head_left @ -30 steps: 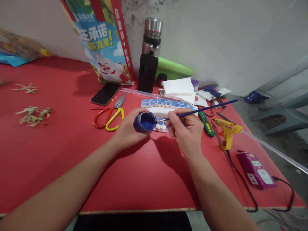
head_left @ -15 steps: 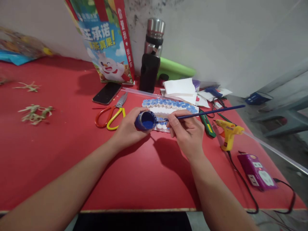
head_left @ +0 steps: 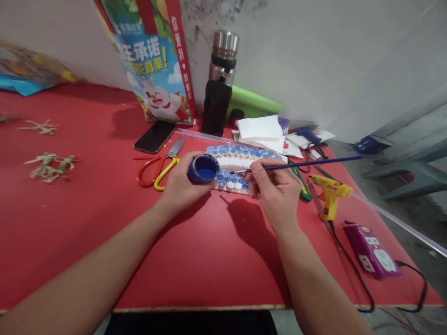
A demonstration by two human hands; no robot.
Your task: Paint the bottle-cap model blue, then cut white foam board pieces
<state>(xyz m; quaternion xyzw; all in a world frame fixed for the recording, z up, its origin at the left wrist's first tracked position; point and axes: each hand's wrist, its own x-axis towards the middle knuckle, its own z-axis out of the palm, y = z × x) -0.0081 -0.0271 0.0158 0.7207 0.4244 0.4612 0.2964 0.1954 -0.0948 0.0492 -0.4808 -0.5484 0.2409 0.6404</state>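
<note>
My left hand is wrapped around a small jar of blue paint, its open mouth tilted toward me. Between the fingers of my right hand is a thin paintbrush with a dark blue handle pointing right. Its bristle tip is just right of the jar, apart from the rim, above a white board bearing rows of small round pieces. Many pieces are blue on top; a few near the front, such as one white round piece, are white. My right hand covers part of the board.
Left of the jar lie scissors and a phone. A paper bag and a steel bottle stand behind. At right are a green cutter, a yellow glue gun, its cord and a purple power box.
The brush tip has come away from the jar's rim. My left hand has shifted slightly left with the jar, and my right hand slightly right with the brush.
</note>
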